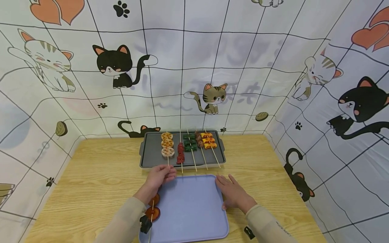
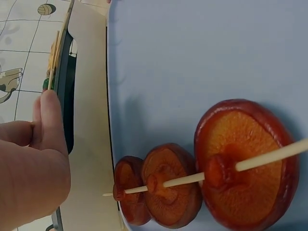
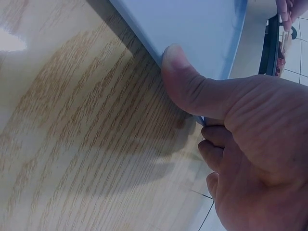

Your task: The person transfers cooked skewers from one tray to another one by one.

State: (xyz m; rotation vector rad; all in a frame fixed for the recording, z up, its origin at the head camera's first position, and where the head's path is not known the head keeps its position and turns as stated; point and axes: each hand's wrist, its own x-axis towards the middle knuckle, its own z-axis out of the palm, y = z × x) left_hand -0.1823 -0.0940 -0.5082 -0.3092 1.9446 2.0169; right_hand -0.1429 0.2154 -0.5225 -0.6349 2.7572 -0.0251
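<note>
My left hand point(image 1: 158, 179) pinches the stick end of the lotus-root skewer point(image 1: 167, 152), whose slices lie on the left part of the grey grill pan point(image 1: 152, 161). Below that wrist, a mushroom skewer point(image 1: 152, 214) lies along the left side of the blue tray point(image 1: 191, 209); its round brown caps fill the lower part of the left wrist view point(image 2: 245, 168). At the tray's right edge rests my right hand point(image 1: 235, 194). In the right wrist view its thumb point(image 3: 178, 67) lies over the rim, with the other fingers beneath or outside it.
On the pan, right of the lotus-root skewer, lie a red meat skewer point(image 1: 180, 153), a green one point(image 1: 190, 142), a brown one point(image 1: 199, 139) and a yellow-orange one point(image 1: 209, 140). A cat-print cloth point(image 1: 170, 81) hangs behind and beside the wooden table point(image 1: 94, 168).
</note>
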